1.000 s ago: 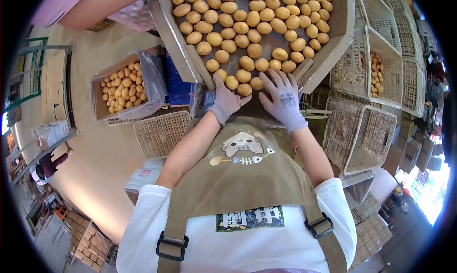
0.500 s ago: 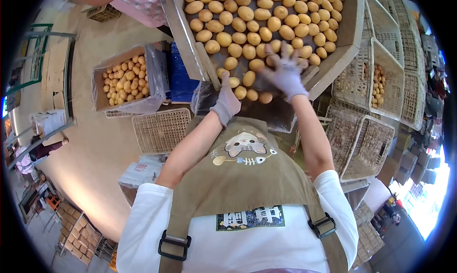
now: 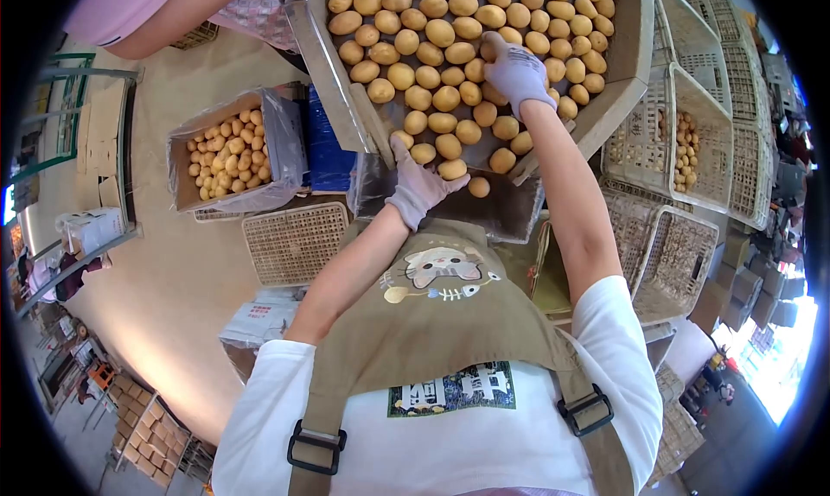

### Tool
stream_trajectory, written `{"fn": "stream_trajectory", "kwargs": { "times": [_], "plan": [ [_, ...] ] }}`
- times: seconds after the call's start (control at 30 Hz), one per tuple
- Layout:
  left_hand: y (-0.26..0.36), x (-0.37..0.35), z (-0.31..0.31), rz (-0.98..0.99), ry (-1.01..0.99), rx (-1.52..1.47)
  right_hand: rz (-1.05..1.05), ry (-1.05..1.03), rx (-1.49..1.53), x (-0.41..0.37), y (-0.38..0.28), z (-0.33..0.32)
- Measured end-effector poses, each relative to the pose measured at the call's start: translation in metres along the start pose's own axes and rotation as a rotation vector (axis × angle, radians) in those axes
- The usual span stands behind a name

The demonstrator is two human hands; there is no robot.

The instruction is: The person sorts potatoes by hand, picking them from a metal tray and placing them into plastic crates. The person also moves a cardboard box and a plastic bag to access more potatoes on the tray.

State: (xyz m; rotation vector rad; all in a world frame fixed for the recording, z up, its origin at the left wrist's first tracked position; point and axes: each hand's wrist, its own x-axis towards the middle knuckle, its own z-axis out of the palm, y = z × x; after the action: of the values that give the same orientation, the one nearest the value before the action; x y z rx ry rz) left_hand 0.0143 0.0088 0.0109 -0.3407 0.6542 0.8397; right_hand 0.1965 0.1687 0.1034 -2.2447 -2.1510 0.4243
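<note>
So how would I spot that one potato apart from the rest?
Start at the big tray of potatoes and follow it down to its narrow mouth. Just past the thumb of the left hand, one potato shows alone, clear of the heap.

Smooth tan floor (image 3: 164, 306) on the left, green metal frame (image 3: 60, 116) at the far left edge, pale latticed crates (image 3: 700, 142) stacked on the right, stacked cardboard cartons (image 3: 151, 435) near left, bright daylight (image 3: 778, 358) near right.

Reaching far forward with gloved right hand (image 3: 517, 68), palm down; holding gloved left hand (image 3: 418, 183) nearer the body, fingers spread.
</note>
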Motion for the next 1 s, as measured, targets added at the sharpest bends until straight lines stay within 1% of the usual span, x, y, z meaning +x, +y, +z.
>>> {"fn": "stream_trajectory", "kwargs": {
  "times": [0.03, 0.1, 0.13, 0.2, 0.23, 0.27, 0.33, 0.4, 0.43, 0.47, 0.5, 0.53, 0.57, 0.6, 0.63, 0.67, 0.73, 0.77, 0.8, 0.83, 0.87, 0.9, 0.93, 0.97, 1.0],
  "plan": [
    [0.000, 0.001, -0.002, -0.004, 0.001, -0.002, 0.012, -0.022, 0.063, -0.001, 0.004, -0.002],
    [0.002, 0.001, -0.004, -0.016, 0.017, -0.023, -0.193, 0.332, 0.443, -0.045, 0.025, 0.008],
    [0.003, 0.002, -0.004, -0.023, 0.033, -0.046, -0.211, 0.389, 0.543, -0.079, 0.025, -0.004],
    [0.003, 0.001, -0.003, -0.024, 0.044, -0.079, -0.344, 0.616, 0.496, -0.152, 0.058, -0.002],
    [0.003, 0.000, -0.002, -0.023, 0.037, -0.082, -0.203, 0.609, 0.609, -0.198, 0.089, 0.021],
    [0.003, -0.002, 0.001, -0.025, 0.032, -0.081, -0.156, 0.640, 0.639, -0.237, 0.108, 0.029],
    [0.002, -0.007, 0.006, -0.021, 0.023, -0.089, 0.177, 0.373, 0.334, -0.304, 0.154, 0.054],
    [0.001, -0.005, 0.007, -0.018, 0.027, -0.092, 0.296, 0.352, 0.176, -0.329, 0.164, 0.066],
    [0.002, -0.003, 0.005, -0.015, 0.012, -0.077, 0.348, 0.336, 0.102, -0.323, 0.150, 0.055],
    [0.001, -0.005, 0.001, -0.018, 0.007, -0.058, 0.228, 0.445, 0.109, -0.309, 0.137, 0.046],
    [0.001, -0.006, -0.003, -0.024, 0.000, -0.036, 0.150, 0.491, 0.195, -0.283, 0.110, 0.025],
    [0.003, -0.004, -0.002, -0.023, -0.019, -0.013, 0.009, 0.550, 0.229, -0.258, 0.087, 0.011],
    [0.003, -0.005, 0.001, -0.039, 0.045, 0.021, -0.120, 0.553, 0.218, -0.236, 0.063, -0.005],
    [0.003, -0.009, 0.004, -0.051, 0.111, 0.050, -0.236, 0.540, 0.263, -0.216, 0.049, -0.005],
    [0.004, -0.011, 0.005, -0.059, 0.178, 0.076, -0.344, 0.498, 0.297, -0.198, 0.039, -0.001],
    [0.004, -0.011, 0.002, -0.044, 0.223, 0.196, -0.393, 0.394, 0.290, -0.182, 0.034, 0.008],
    [0.005, -0.006, -0.016, -0.004, 0.318, 0.421, -0.246, 0.296, 0.063, -0.161, 0.021, 0.017],
    [0.007, -0.005, -0.028, -0.020, 0.347, 0.464, -0.252, 0.185, 0.005, -0.149, 0.026, 0.029],
    [0.007, -0.002, -0.042, 0.043, 0.246, 0.471, -0.257, 0.073, -0.056, -0.142, 0.031, 0.039],
    [0.006, 0.002, -0.050, 0.105, 0.140, 0.477, -0.239, -0.008, -0.059, -0.138, 0.027, 0.031],
    [0.005, 0.007, -0.057, 0.168, 0.033, 0.483, -0.069, -0.297, 0.177, -0.119, 0.027, 0.016],
    [0.007, -0.008, -0.032, 0.101, 0.121, 0.394, -0.053, -0.044, 0.164, -0.111, 0.026, 0.020],
    [0.007, -0.014, -0.017, 0.085, 0.193, 0.337, -0.035, 0.210, 0.151, -0.108, 0.024, 0.023],
    [0.007, -0.018, -0.005, 0.067, 0.262, 0.281, -0.038, 0.191, 0.024, -0.109, 0.016, 0.024],
    [0.008, -0.019, 0.000, 0.048, 0.330, 0.229, -0.115, 0.079, -0.045, -0.117, 0.016, 0.051]
  ]
}}
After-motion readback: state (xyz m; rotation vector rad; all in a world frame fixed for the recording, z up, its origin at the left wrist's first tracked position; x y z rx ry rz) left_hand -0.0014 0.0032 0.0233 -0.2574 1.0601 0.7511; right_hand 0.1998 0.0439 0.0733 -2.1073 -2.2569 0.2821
